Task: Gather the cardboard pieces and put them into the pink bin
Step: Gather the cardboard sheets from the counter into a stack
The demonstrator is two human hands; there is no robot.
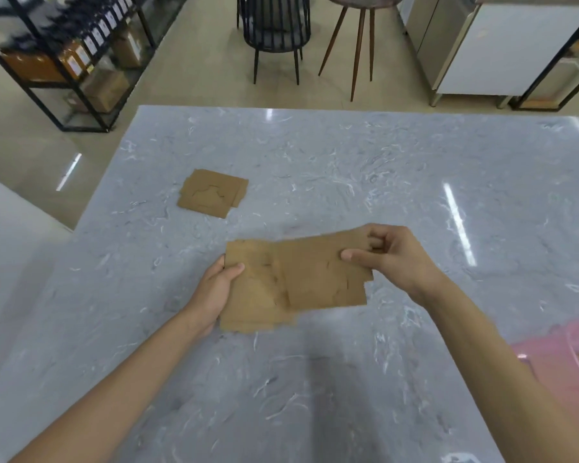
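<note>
A stack of flat brown cardboard pieces (pixel 291 279) is held just above the grey marble table (pixel 348 168) near its middle. My left hand (pixel 216 289) grips the stack's left edge, thumb on top. My right hand (pixel 391 257) pinches the upper piece at its right end, and that piece sits skewed over the lower ones. A second small pile of cardboard pieces (pixel 213 192) lies flat on the table further back and to the left. The pink bin (pixel 562 365) shows only partly at the right edge, below my right forearm.
Beyond the table's far edge stand a black slatted chair (pixel 274 28) and a round stool with wooden legs (pixel 358 38). A black metal shelf with bottles and boxes (pixel 74 61) is at the back left, and a white cabinet (pixel 502 51) at the back right.
</note>
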